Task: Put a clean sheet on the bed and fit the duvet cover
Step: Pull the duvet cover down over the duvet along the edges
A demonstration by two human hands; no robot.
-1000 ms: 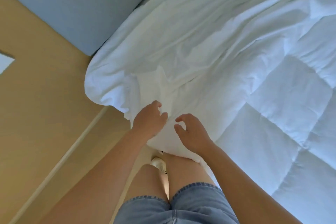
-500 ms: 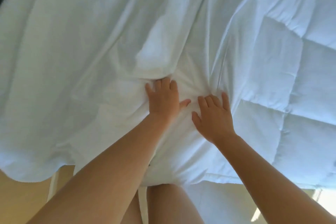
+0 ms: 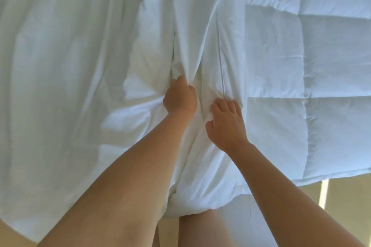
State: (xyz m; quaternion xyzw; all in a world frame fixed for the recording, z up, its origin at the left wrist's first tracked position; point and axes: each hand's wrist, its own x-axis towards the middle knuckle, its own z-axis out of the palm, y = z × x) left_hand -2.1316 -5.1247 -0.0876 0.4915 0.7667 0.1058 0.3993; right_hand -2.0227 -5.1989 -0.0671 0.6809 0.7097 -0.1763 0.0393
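Note:
A smooth white duvet cover [image 3: 80,66] spreads over the left and middle of the bed, bunched into long folds at the centre. To the right lies the white quilted duvet [image 3: 321,66], its stitched squares showing. My left hand [image 3: 179,98] grips a gathered fold of the cover, fingers curled into the cloth. Just right of it, my right hand [image 3: 225,122] has its fingers bent over the cloth beside the cover's hem, pinching a ridge of it. Both forearms reach in from the bottom of the frame.
The bedding hangs over the bed's near edge. Tan floor [image 3: 345,196] shows at the bottom right with a pale strip across it. My bare legs [image 3: 200,228] stand right against the bed's edge below the bedding.
My view has swung from the bed's corner and floor onto the bedding. Both hands slid further up the cloth; the left went from flat fingers to a fist on a fold.

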